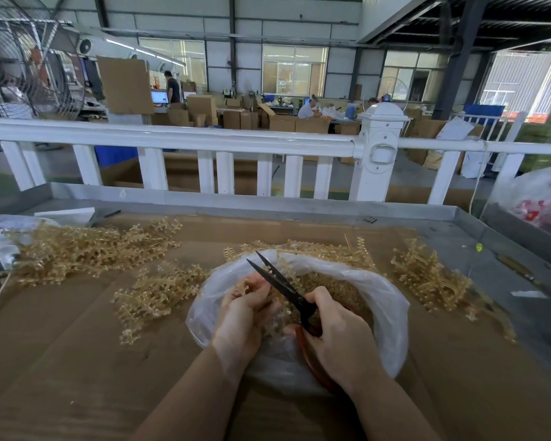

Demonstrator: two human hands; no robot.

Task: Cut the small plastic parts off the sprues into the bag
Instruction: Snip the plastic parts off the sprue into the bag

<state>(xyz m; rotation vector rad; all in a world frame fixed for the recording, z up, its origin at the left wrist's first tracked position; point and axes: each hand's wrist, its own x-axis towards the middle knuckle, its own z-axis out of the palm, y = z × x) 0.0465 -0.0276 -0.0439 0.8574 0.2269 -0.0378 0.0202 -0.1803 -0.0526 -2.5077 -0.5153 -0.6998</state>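
Head view: scissors blades open, tips pointing up-left.

One cam only – worn on the person's head, so no second view shares the scene. It looks forward and down over both forearms at the cardboard-covered table, close in; left hand and right hand sit low-centre, approx. at the bag. Wide-angle lens – the white railing bows across mid-frame. Above it the view carries far into the factory hall, w/ stacked boxes small at the back.
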